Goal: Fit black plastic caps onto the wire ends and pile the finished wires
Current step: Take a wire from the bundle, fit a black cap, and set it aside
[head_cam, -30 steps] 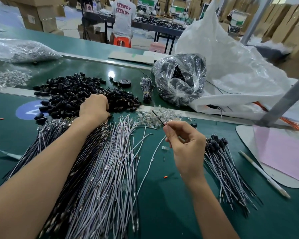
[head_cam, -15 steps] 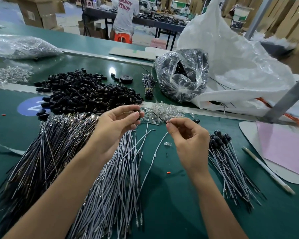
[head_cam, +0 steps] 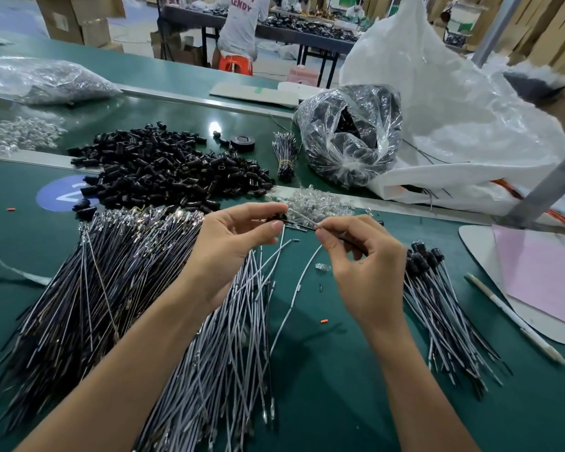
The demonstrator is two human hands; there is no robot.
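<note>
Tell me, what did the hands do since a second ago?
The left hand left the heap of black caps, swung right and now pinches one cap close to the wire end. The right hand kept pinching that wire, hardly moving. The finished pile and loose wires stayed put.

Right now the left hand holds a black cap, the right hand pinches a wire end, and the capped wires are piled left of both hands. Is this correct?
One part is wrong: the head view shows the capped wires piled right of both hands. The left hand does hold the black cap and the right hand pinches the wire end.
</note>
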